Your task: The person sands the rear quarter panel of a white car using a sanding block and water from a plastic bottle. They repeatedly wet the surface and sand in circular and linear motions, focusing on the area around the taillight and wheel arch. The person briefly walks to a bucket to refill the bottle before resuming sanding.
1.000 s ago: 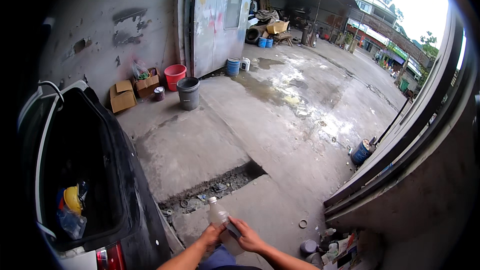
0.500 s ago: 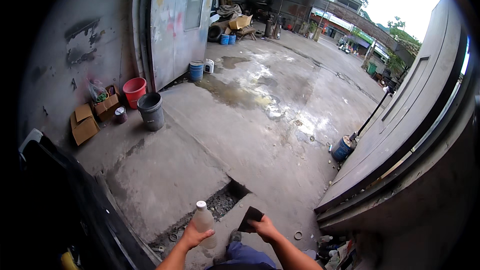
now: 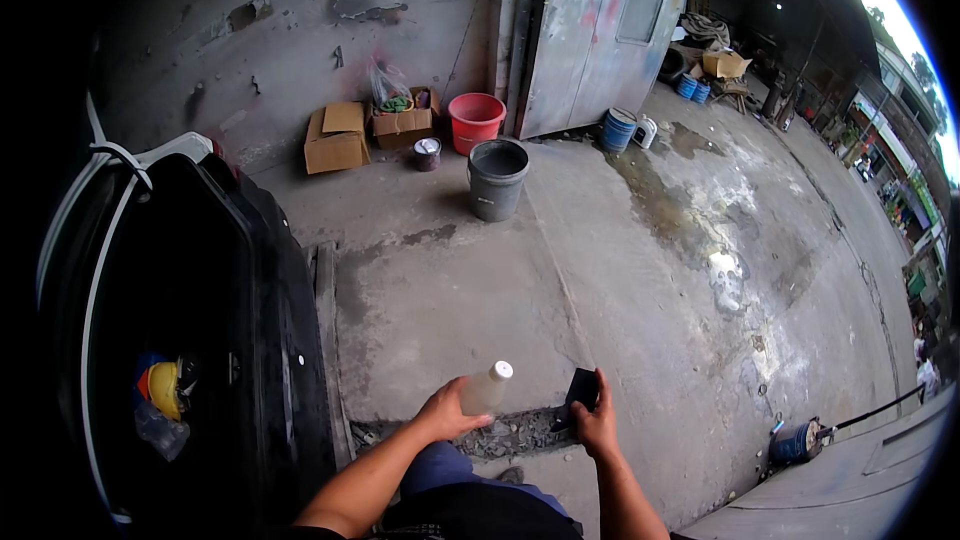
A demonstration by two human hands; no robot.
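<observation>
My left hand (image 3: 446, 414) is wrapped around a translucent plastic bottle (image 3: 482, 394) with a white cap, tilted slightly to the right. In my right hand (image 3: 597, 424), a thin dark rectangular sheet (image 3: 579, 390) is pinched between thumb and fingers; its material cannot be made out. Both hands are held in front of my body, apart from each other, above a gravel-filled trench (image 3: 520, 435) in the concrete floor.
At left stands a black car (image 3: 275, 310) with its trunk open and a yellow item (image 3: 163, 390) inside. Ahead are a grey bucket (image 3: 497, 190), a red bucket (image 3: 477, 118), a paint can (image 3: 427, 153) and cardboard boxes (image 3: 337, 145). A blue drum (image 3: 795, 442) stands at right.
The view has turned left, bringing the open car trunk into sight and shifting the buckets rightward. Both hands still hold the bottle and the dark sheet.
</observation>
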